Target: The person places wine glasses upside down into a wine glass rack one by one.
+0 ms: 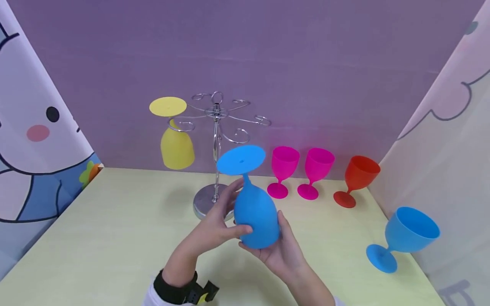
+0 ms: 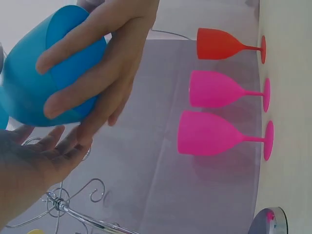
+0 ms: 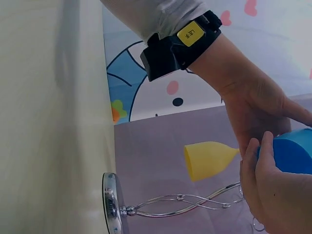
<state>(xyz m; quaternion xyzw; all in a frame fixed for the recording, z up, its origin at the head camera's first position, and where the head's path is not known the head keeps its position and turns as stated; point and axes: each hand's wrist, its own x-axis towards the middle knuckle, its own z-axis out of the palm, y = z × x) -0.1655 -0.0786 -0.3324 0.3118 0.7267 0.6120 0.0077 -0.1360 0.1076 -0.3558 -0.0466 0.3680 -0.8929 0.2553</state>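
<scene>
A blue plastic goblet (image 1: 256, 216) is held upside down above the table, its round foot up and its rim down. My left hand (image 1: 218, 227) is at its left side, thumb on the front of the bowl and fingers behind it. My right hand (image 1: 283, 257) grips the bowl low on the right; its fingers wrap round the rim in the left wrist view. Just behind the goblet stands a chrome stemware rack (image 1: 217, 148) with curled arms. A yellow goblet (image 1: 177, 148) hangs inverted from one left arm of that rack.
Two pink goblets (image 1: 285, 163) stand upright right of the rack, by the purple back wall (image 1: 306, 63). Further right are an upright red goblet (image 1: 360, 172) and, nearer, another blue goblet (image 1: 411, 231) by the right wall. A strapped device (image 1: 183, 291) sits on the left wrist.
</scene>
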